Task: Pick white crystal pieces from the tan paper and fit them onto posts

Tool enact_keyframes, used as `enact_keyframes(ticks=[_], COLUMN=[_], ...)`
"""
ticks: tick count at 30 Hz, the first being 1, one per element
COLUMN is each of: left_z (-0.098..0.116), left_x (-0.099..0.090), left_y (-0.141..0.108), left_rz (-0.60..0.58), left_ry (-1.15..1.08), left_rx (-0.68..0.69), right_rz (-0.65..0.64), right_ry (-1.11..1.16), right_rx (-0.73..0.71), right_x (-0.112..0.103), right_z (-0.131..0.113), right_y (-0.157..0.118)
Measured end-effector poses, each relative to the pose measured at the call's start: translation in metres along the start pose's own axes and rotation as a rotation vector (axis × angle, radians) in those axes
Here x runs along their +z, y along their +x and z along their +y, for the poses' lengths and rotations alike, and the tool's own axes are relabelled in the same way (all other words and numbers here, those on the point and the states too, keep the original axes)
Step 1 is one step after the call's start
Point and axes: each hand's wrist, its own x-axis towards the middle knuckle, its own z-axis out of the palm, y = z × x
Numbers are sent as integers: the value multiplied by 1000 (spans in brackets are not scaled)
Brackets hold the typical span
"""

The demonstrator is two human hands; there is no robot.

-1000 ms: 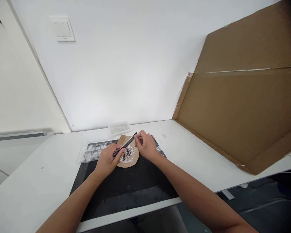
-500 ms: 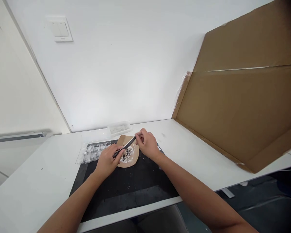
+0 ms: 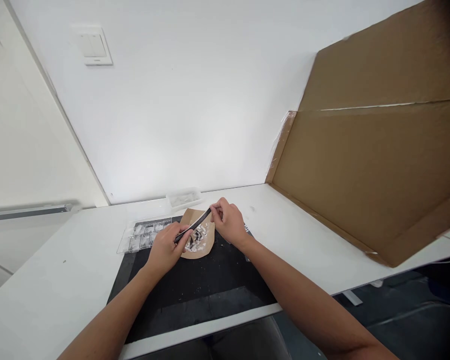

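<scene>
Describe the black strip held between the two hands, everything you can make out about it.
The black strip is long and narrow, dark over most of its surface, with a pale line along part of one edge. It slants from near left to far right, above the brown paper and its white and dark scraps. The left hand grips its near end; the right hand's fingers pinch its far end. Its material and any markings are too small to tell.
</scene>
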Motion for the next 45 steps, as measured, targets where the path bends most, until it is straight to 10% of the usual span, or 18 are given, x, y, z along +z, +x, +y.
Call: enact_keyframes(ticks=[9,19,28,37,45], left_z=[0,2,0,0,-1], left_x=[-3,0,-2,0,-2], left_y=[1,0,0,0,1], left_rz=[24,14,17,13,33], left_ry=[-13,-10,0,-10,-9], left_rx=[-15,-6,-13,-8,-11], right_rz=[-155,8,-169,-8,-148], right_ry=[6,15,-1,13,-5], right_rx=[-166,0,-215,-11,-232], right_x=[14,2,19,6,21], right_z=[-19,0,-25,0,-21], right_y=[-13,-1,-18,-3,-18])
